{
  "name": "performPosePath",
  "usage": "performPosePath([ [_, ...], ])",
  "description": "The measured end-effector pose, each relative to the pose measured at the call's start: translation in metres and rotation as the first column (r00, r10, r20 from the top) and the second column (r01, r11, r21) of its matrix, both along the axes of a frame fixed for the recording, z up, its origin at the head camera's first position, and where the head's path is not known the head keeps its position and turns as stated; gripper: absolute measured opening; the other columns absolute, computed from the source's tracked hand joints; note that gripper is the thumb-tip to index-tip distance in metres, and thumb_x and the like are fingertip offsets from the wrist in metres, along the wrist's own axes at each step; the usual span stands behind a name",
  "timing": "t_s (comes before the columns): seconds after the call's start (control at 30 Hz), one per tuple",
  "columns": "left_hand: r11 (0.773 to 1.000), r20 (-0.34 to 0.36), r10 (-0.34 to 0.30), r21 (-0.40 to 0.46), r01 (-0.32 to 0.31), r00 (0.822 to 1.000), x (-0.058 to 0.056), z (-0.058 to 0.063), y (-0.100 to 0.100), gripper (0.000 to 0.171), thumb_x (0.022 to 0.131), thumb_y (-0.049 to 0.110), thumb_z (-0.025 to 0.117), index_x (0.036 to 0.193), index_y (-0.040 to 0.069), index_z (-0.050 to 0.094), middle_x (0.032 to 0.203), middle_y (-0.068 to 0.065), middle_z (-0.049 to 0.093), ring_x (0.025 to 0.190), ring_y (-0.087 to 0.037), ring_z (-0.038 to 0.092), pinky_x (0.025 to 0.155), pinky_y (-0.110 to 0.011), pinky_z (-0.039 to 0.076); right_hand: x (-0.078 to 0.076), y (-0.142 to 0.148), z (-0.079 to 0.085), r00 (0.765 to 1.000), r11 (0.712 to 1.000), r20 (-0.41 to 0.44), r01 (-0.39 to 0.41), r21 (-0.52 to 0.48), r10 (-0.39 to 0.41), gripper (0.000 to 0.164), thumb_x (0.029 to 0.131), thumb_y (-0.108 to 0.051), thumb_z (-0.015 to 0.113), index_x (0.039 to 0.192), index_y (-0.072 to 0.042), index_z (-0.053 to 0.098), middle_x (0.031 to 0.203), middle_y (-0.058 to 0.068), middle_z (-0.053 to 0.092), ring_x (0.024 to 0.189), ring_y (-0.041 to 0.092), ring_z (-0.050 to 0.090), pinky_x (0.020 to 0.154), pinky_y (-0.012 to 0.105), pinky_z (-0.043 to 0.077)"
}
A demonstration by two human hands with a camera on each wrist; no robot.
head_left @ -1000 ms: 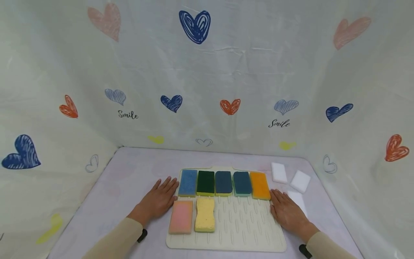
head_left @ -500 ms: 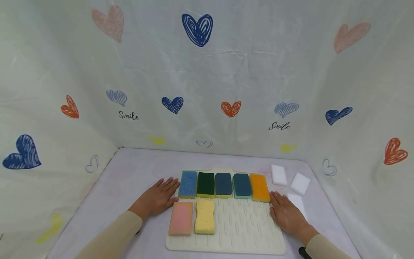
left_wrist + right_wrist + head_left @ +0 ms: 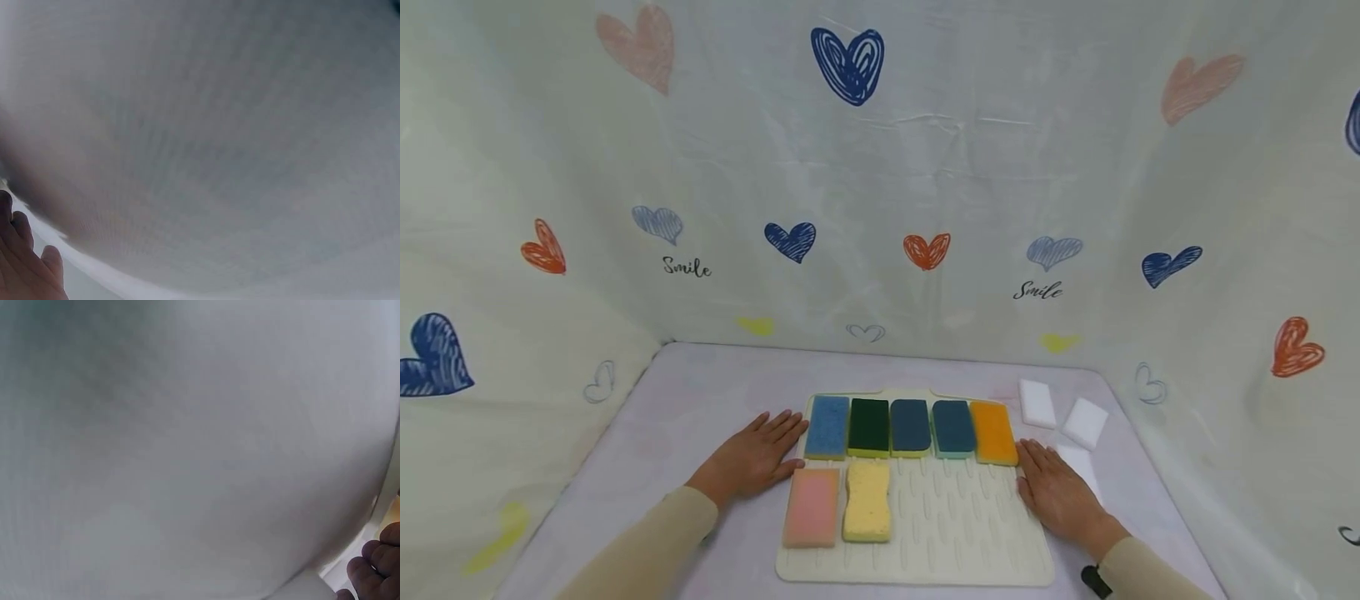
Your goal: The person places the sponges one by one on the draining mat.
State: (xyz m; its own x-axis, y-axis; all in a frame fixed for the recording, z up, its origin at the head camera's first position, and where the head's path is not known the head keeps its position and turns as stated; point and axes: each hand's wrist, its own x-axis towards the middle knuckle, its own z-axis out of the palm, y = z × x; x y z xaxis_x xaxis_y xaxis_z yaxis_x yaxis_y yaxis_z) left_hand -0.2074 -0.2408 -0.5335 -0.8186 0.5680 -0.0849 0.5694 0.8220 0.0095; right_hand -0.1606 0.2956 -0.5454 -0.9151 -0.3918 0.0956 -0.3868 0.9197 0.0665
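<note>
A cream ribbed mat (image 3: 970,533) lies on the table with several sponges on it. Along its back row, from left to right, are a light blue sponge (image 3: 827,427), a dark green one (image 3: 868,427), two dark blue sponges and an orange sponge (image 3: 995,433). A pink sponge (image 3: 811,508) and a wavy-edged yellow sponge (image 3: 867,502) sit in front at left. My left hand (image 3: 747,461) rests palm down by the mat's left edge, fingertips near the light blue sponge. Flat at the right edge lies my right hand (image 3: 1062,492), its fingertips right at the orange sponge.
Three white sponge blocks lie right of the mat, including the back one (image 3: 1037,404) and a tilted one (image 3: 1086,423); the third is partly behind my right hand. A heart-printed curtain (image 3: 850,167) encloses the table (image 3: 737,367). Both wrist views show mostly blurred pale surface.
The head view has shifted slightly, so everything sits a little further left in it. Both hands and all the sponges keep their places.
</note>
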Motion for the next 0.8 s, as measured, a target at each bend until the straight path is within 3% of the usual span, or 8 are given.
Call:
performPosePath([
  [0.23, 1.000, -0.020, 0.010, -0.002, -0.010, 1.000, 0.003, 0.001, 0.002, 0.072, 0.110, 0.057, 0.042, 0.162, 0.007, 0.041, 0.168, -0.013, 0.041, 0.158, -0.033, 0.035, 0.128, -0.056, 0.028, -0.003, 0.010, 0.020, 1.000, 1.000, 0.005, 0.001, -0.028, -0.001, 0.062, 0.104, -0.027, 0.066, 0.150, 0.011, 0.048, 0.154, 0.029, 0.051, 0.145, 0.044, 0.049, 0.122, 0.059, 0.038],
  [0.5, 0.999, -0.024, 0.007, 0.040, -0.006, 1.000, 0.003, -0.001, 0.001, 0.072, 0.111, 0.055, 0.043, 0.162, 0.005, 0.040, 0.168, -0.014, 0.039, 0.158, -0.035, 0.035, 0.128, -0.057, 0.028, -0.013, 0.039, 0.050, 0.991, 0.997, -0.129, -0.034, 0.065, 0.042, 0.070, 0.094, -0.027, 0.080, 0.145, 0.012, 0.053, 0.145, 0.030, 0.058, 0.136, 0.044, 0.057, 0.117, 0.059, 0.044],
  [0.8, 0.998, -0.010, 0.020, 0.062, -0.020, 1.000, 0.003, -0.003, 0.004, 0.073, 0.111, 0.056, 0.042, 0.162, 0.004, 0.040, 0.168, -0.015, 0.040, 0.157, -0.035, 0.035, 0.128, -0.058, 0.028, -0.010, 0.082, 0.070, 0.999, 0.988, -0.041, -0.020, 0.156, 0.027, 0.081, 0.088, -0.038, 0.085, 0.146, 0.009, 0.053, 0.148, 0.029, 0.056, 0.138, 0.048, 0.053, 0.117, 0.062, 0.042],
])
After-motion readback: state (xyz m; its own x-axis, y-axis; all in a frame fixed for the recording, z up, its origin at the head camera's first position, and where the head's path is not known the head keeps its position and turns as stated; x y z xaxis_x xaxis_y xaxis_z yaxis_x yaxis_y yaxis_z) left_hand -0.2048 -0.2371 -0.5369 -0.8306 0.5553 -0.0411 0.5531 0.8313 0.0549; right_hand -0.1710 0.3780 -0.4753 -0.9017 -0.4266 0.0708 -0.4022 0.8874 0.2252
